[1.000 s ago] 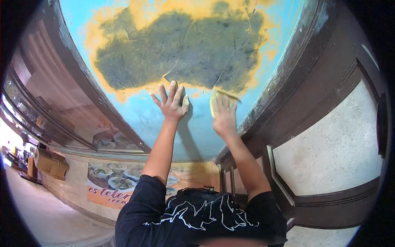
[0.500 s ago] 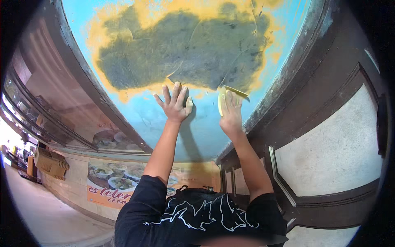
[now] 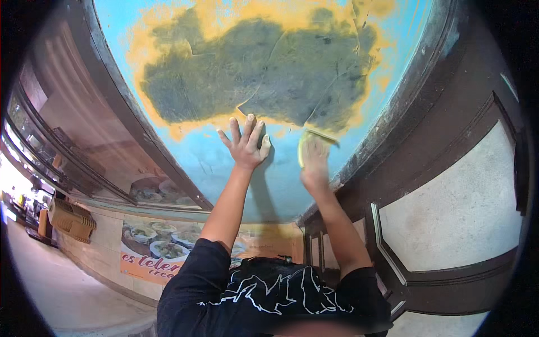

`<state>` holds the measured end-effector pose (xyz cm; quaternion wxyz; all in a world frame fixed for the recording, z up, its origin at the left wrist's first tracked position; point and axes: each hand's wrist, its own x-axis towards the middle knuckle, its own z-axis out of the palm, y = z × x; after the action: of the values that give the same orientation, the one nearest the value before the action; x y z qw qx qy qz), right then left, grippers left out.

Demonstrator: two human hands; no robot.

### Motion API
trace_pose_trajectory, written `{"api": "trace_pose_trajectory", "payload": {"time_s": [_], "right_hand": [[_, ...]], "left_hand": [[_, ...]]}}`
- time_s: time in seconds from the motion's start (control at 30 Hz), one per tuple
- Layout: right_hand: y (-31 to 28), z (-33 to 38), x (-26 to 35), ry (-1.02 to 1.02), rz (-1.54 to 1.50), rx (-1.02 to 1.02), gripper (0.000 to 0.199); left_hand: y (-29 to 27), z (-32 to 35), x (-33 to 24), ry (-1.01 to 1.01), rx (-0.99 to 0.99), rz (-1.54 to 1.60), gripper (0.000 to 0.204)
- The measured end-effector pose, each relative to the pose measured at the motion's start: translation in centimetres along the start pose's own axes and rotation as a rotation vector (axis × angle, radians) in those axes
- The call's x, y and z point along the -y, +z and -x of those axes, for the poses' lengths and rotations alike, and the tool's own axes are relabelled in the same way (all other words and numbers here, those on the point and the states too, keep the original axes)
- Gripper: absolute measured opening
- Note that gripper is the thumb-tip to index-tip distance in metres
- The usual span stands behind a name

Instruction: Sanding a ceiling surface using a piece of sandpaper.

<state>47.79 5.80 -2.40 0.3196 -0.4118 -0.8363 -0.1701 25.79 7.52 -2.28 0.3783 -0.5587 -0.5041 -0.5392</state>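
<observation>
Sheet (image 3: 303, 150) under fingers (image 3: 318, 149); food-filled printed bowls (image 3: 167, 258)

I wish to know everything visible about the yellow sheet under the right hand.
The yellow sheet is pale, thin and paper-like, with a straight top edge sloping down to the right and a curved left edge. The right hand, blurred, covers its middle, apparently pressing it on the blue wall, just below the dark patch.

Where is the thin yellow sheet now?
In the head view, right of centre, the thin yellow sheet is under the bare right hand, against the blue painted surface, below the grey patch.
</observation>
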Motion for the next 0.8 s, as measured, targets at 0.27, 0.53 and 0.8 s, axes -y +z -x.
{"api": "trace_pose_trajectory", "payload": {"time_s": [0.27, 0.53, 0.8], "right_hand": [[-2.2, -1.2, 0.3, 0.021, 0.021, 0.042, 0.063], [0.5, 2.5, 1.5, -0.096, -0.023, 0.06, 0.064], [-3.4, -0.5, -1.1, -0.027, 0.034, -0.07, 0.065]], "left_hand": [[-0.4, 0.4, 0.2, 0.016, 0.021, -0.004, 0.041], [-0.9, 0.8, -0.7, -0.003, 0.024, 0.005, 0.044], [-1.8, 1.6, -1.1, 0.014, 0.105, -0.037, 0.049]]}}
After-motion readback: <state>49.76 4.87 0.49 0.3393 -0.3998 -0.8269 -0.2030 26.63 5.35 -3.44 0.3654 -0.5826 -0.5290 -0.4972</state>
